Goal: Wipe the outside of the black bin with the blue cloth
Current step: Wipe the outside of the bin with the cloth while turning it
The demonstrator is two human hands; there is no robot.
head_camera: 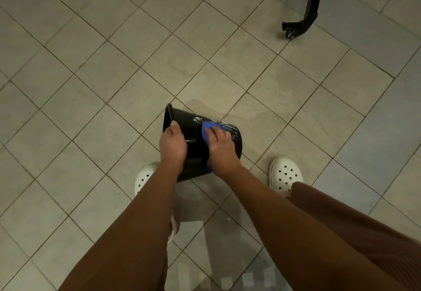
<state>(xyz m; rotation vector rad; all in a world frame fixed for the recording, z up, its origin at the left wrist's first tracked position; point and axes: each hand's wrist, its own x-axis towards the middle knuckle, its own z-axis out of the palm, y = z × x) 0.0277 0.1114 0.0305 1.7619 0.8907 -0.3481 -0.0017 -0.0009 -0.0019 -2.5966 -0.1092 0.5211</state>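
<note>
Closest to the camera, two bare forearms reach down and forward, and a brown trouser leg fills the lower right corner. The left forearm covers part of the left white clog. The right white clog stands free on the tiled floor, to the right of the arms.

Between the two clogs is the black bin. It is tipped on its side. Its open mouth points to the upper left and its closed bottom points to the right, so its long axis runs from left to right across the view and drops a little. I cannot tell if it rests on the tiles or is held just above them. White foam marks are on the upper side of its wall.

The left hand grips the bin at the mouth, with the thumb laid along the rim and the fingers bent around the edge. The right hand presses the blue cloth on the outside wall, near the bottom end. Its fingers bend over the cloth and hold it, and a blue corner shows under the wrist.

Behind the bin the tiles look wet. Far away, at the upper right, stands a black metal leg with a small wheel.
</note>
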